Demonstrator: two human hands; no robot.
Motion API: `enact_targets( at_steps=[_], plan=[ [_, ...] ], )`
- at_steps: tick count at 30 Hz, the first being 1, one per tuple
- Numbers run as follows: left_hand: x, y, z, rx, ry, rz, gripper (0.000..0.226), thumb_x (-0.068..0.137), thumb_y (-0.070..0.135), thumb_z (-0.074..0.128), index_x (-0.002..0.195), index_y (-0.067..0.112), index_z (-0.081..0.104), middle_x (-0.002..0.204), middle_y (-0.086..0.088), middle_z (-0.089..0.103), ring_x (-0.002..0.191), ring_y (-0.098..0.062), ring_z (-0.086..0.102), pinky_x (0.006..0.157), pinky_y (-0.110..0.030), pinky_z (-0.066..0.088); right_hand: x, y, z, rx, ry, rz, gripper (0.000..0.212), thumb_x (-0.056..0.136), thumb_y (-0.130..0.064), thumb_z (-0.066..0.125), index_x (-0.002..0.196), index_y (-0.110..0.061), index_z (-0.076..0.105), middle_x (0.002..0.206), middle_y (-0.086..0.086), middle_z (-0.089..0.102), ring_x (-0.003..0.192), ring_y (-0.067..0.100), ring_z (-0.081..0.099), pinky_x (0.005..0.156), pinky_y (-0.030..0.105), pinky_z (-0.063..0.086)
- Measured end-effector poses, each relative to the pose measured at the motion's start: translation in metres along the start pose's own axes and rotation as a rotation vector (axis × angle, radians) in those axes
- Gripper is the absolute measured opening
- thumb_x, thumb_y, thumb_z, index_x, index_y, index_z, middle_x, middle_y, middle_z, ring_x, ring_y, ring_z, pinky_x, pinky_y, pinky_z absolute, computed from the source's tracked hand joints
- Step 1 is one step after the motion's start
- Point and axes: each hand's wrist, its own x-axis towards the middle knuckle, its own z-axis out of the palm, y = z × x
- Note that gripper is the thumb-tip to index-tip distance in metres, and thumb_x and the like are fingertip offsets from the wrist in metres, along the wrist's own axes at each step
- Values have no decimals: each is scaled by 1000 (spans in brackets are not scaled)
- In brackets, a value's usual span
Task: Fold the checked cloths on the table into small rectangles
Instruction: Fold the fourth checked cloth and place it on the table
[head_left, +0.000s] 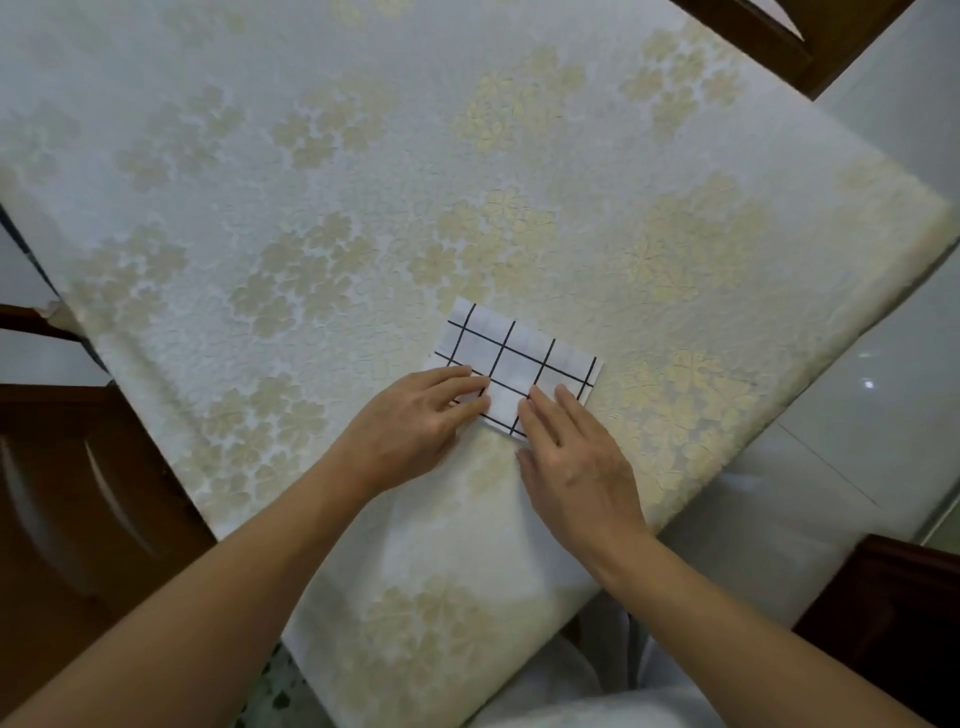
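One white cloth with a black check (519, 358) lies folded into a small rectangle near the table's front corner. My left hand (415, 421) rests on its near left corner, fingers fairly straight, with the fingertips on the fabric. My right hand (576, 457) presses flat on its near right edge with straight fingers. No other checked cloth is in view.
The table (363, 182) wears a cream tablecloth with pale gold flowers. Dark wooden chairs stand at the left (78, 493), the lower right (893, 623) and the far right corner (779, 36). A pale tiled floor shows to the right.
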Motion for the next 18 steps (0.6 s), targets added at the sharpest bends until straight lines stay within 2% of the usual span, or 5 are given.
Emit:
enact_targets(
  at_steps=[4, 8, 10, 14, 18],
  plan=[
    [2, 7, -3, -15, 24, -80, 23, 93, 13, 57, 111, 7, 70, 121, -11, 67, 111, -30, 63, 88, -45, 51, -3, 1, -2, 2, -5, -14, 41, 97, -25, 55, 133, -6, 60, 136, 10, 62, 134, 31, 51, 108, 42, 46],
    [28, 7, -10, 61, 98, -103, 33, 98, 21, 47, 121, 7, 66, 131, -12, 61, 119, -30, 57, 101, -42, 43, 19, 6, -7, 41, 95, 14, 41, 99, -22, 47, 134, -4, 58, 139, 12, 59, 136, 30, 49, 108, 44, 45],
    [45, 4, -7, 96, 42, -125, 45, 98, 25, 46, 139, 8, 55, 148, -13, 49, 137, -28, 45, 114, -42, 34, 37, 10, -6, 28, 112, 40, 49, 102, -26, 40, 142, 0, 50, 148, 16, 50, 143, 31, 41, 114, 44, 39],
    [59, -8, 12, 169, -214, -148, 63, 106, 46, 14, 159, 11, 12, 167, -5, 6, 154, -18, 2, 124, -44, 14, 61, 15, 11, -20, -10, 24, 64, 102, -34, 29, 154, 3, 26, 162, 19, 24, 153, 30, 18, 123, 45, 23],
    [57, -21, 24, 190, -264, -130, 64, 106, 47, 13, 159, 12, 5, 168, -4, -1, 154, -18, -3, 125, -43, 11, 64, 17, 26, -87, -101, 19, 71, 103, -45, 21, 157, 0, 15, 166, 16, 12, 155, 27, 7, 124, 46, 17]
  ],
)
